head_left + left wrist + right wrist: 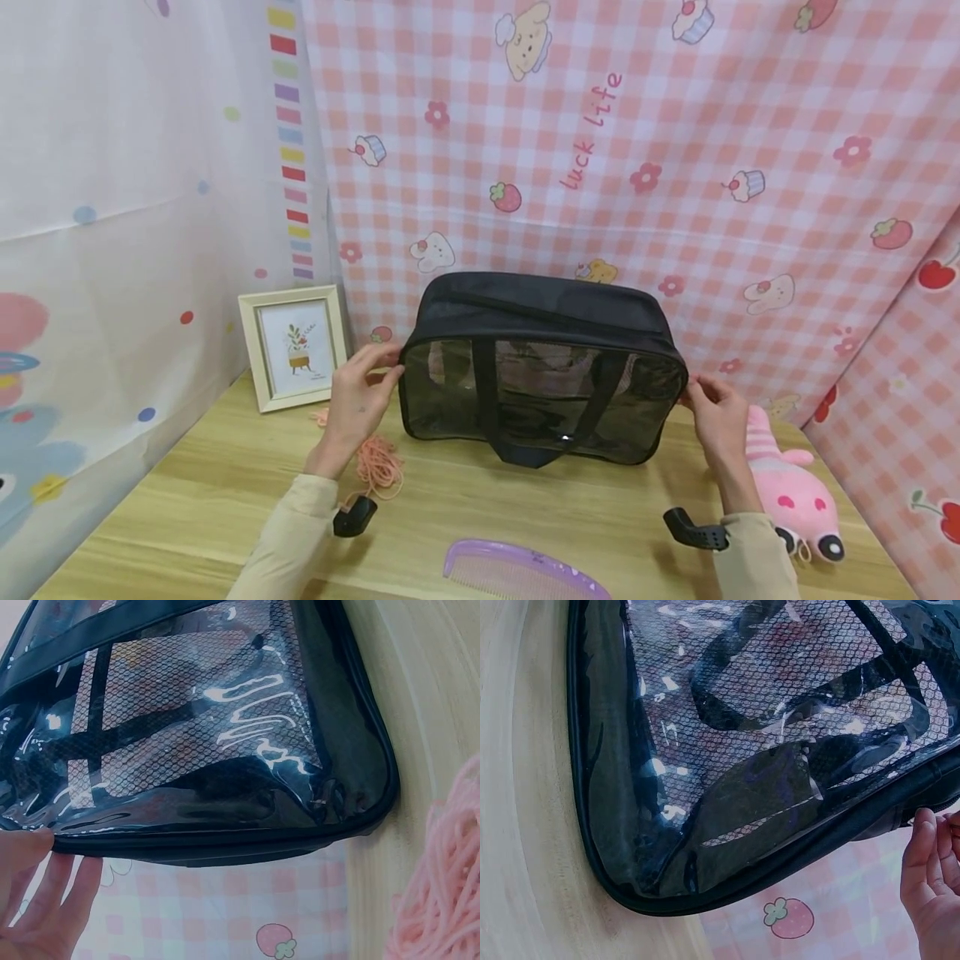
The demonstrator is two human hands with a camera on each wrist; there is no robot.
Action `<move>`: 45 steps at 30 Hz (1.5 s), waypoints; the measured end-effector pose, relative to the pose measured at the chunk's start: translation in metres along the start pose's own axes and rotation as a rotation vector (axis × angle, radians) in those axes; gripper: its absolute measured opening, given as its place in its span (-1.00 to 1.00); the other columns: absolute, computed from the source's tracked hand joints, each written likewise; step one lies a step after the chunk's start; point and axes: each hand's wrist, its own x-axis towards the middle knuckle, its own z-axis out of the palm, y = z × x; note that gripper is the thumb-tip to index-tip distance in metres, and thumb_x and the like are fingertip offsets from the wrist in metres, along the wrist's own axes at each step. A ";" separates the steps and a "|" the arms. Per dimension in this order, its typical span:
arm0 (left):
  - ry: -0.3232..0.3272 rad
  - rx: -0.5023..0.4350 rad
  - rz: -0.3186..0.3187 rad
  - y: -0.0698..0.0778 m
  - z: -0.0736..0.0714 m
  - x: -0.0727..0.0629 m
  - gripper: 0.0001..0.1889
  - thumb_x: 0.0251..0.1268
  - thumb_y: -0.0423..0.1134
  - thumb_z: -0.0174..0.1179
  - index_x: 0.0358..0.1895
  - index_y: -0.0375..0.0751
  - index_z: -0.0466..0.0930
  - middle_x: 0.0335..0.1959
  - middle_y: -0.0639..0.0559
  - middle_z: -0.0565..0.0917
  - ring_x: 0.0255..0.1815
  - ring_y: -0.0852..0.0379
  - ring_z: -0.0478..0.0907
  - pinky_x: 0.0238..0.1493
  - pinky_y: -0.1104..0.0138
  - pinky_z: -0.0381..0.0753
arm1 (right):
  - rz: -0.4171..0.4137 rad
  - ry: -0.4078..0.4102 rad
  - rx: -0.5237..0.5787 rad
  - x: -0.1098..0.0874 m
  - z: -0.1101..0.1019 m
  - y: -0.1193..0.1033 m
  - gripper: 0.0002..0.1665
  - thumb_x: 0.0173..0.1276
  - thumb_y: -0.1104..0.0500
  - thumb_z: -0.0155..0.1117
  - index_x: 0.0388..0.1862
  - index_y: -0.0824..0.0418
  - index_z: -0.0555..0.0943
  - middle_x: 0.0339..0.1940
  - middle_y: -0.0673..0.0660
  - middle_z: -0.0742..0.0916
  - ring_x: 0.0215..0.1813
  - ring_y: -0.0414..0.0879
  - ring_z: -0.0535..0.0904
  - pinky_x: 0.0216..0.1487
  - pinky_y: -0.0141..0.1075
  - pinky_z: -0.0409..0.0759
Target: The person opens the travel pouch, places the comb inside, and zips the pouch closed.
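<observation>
A black bag point(543, 367) with a see-through front and dark straps stands upright on the table. My left hand point(362, 396) pinches its left edge near the upper corner. In the left wrist view the thumb lies on the front of the black piping, with the fingers point(64, 892) behind. On the opposite side, my right hand point(716, 412) holds the bag's right edge between thumb and curled fingers. Its fingertips meet at the dark side panel in the right wrist view, partly cut off by the frame. Black mesh shows through the clear front point(705, 750).
Left of the bag are a cream picture frame point(251, 354) and a bundle of pink cord point(380, 467). A purple comb point(525, 562) lies at the table's front. Beside my right forearm is a pink plush toy point(798, 492). Checked cloth point(600, 125) hangs close behind.
</observation>
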 end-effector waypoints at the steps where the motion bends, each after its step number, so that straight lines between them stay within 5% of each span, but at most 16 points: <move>1: 0.001 0.003 0.004 -0.006 0.001 -0.001 -0.70 0.02 -0.65 0.29 -0.14 -0.37 0.65 -0.25 -0.15 0.66 -0.29 -0.04 0.64 -0.37 0.15 0.69 | -0.015 -0.003 -0.004 0.000 0.000 -0.001 -0.92 0.34 0.34 0.17 -0.32 0.27 0.61 -0.54 -0.11 0.67 -0.52 -0.30 0.60 -0.39 -0.55 0.61; 5: 0.000 0.000 0.005 -0.019 -0.002 -0.005 -0.69 0.08 -0.60 0.29 -0.09 -0.28 0.65 -0.20 -0.07 0.66 -0.25 0.03 0.64 -0.33 0.21 0.70 | -0.058 -0.011 0.006 0.000 0.005 -0.004 -0.91 0.34 0.35 0.18 -0.33 0.31 0.64 -0.55 -0.08 0.68 -0.52 -0.29 0.61 -0.41 -0.54 0.61; 13: -0.030 0.000 0.006 -0.020 -0.001 -0.005 -0.70 0.11 -0.58 0.27 -0.07 -0.28 0.63 -0.18 -0.08 0.64 -0.22 0.04 0.63 -0.30 0.23 0.69 | -0.076 0.024 -0.067 -0.001 0.003 -0.003 -0.89 0.34 0.35 0.15 -0.30 0.33 0.63 -0.56 -0.16 0.66 -0.53 -0.34 0.59 -0.44 -0.56 0.59; 24: -0.028 0.012 0.034 -0.021 0.002 -0.003 -0.70 0.10 -0.60 0.27 -0.09 -0.29 0.62 -0.20 -0.08 0.63 -0.25 0.03 0.63 -0.34 0.25 0.69 | -0.115 0.034 0.126 -0.005 0.000 -0.022 -0.83 0.32 0.37 0.22 -0.25 0.52 0.62 -0.48 -0.05 0.71 -0.47 -0.28 0.63 -0.37 -0.55 0.61; 30: -0.034 0.022 0.027 -0.023 0.001 -0.004 -0.70 0.10 -0.59 0.27 -0.08 -0.29 0.61 -0.21 -0.07 0.63 -0.25 0.04 0.63 -0.32 0.28 0.69 | -0.164 0.003 0.003 -0.003 0.002 -0.035 -0.78 0.33 0.33 0.22 -0.21 0.54 0.62 -0.50 -0.03 0.71 -0.47 -0.27 0.63 -0.37 -0.55 0.61; 37: -0.026 0.000 0.051 -0.022 0.002 -0.003 -0.70 0.11 -0.60 0.26 -0.06 -0.31 0.61 -0.18 -0.11 0.63 -0.25 0.02 0.63 -0.32 0.26 0.70 | -0.261 -0.082 -0.338 0.006 -0.003 -0.061 -0.69 0.39 0.14 0.20 -0.15 0.41 0.65 -0.50 -0.10 0.70 -0.46 -0.31 0.61 -0.34 -0.56 0.56; 45: -0.033 -0.006 0.064 -0.024 0.003 -0.004 -0.69 0.11 -0.61 0.25 -0.07 -0.32 0.61 -0.19 -0.12 0.62 -0.25 0.01 0.62 -0.32 0.26 0.69 | -0.300 -0.235 -0.322 0.012 0.003 -0.082 -0.64 0.39 0.17 0.19 -0.13 0.52 0.60 -0.46 -0.04 0.71 -0.45 -0.28 0.62 -0.35 -0.53 0.61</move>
